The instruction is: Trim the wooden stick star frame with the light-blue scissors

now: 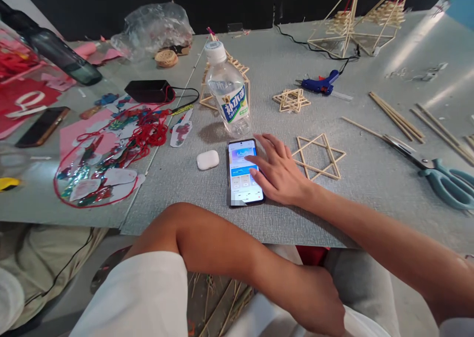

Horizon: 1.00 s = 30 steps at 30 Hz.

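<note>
My open right hand taps the phone at frame centre, gripping nothing; left hand lies empty on my lap. A careless sweep could topple the bottle just above.

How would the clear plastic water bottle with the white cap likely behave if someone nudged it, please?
The clear plastic water bottle stands upright and tall, so it might tip. It looks nearly empty, so probably light. Toppled, its round body could roll toward the lit smartphone.

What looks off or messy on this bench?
Nothing is spilled or broken. The water bottle stands upright and capped behind the phone that the right hand touches. The oddities: scissors lie open, and red cord is tangled over paper cutouts at left.
</note>
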Available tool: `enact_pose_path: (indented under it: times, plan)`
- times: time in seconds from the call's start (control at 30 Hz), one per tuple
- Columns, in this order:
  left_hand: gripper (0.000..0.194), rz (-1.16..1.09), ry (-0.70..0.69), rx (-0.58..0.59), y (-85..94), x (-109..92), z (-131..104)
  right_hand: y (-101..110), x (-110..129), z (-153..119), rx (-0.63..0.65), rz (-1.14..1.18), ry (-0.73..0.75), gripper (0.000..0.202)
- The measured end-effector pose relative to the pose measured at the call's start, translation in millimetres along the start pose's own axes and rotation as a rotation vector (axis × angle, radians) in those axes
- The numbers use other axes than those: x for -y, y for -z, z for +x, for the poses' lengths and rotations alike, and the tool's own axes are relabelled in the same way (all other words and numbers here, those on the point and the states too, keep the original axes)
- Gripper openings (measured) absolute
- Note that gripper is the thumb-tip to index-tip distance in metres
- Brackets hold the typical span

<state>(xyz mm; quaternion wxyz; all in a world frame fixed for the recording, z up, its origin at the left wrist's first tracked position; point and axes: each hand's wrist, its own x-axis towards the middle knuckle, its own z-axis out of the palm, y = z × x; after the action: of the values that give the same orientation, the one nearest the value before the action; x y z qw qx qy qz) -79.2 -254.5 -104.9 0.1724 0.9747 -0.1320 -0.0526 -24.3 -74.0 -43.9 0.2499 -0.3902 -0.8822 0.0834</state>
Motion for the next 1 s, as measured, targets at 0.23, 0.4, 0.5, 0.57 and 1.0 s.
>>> enact_pose_path:
  times: [0.23,0.4,0.5,0.57,1.0]
  plan:
    - [0.030,-0.008,-0.014,-0.009,-2.4,2,1,6,0,0,0.014,0.045,0.039,0.056]
    - [0.025,-0.026,0.012,-0.026,-8.9,1,3,8,-1,-3,-0.036,0.033,-0.056,0.057]
    - [0.026,-0.043,0.006,-0.014,-11.9,1,5,6,-1,-2,-0.049,0.018,-0.098,0.059]
    - [0.026,-0.043,0.003,-0.010,-13.1,1,5,4,0,-1,-0.037,0.001,-0.109,0.060]
    - [0.024,0.055,0.035,-0.033,-20.7,-1,8,9,-3,-2,-0.052,0.097,-0.070,0.057]
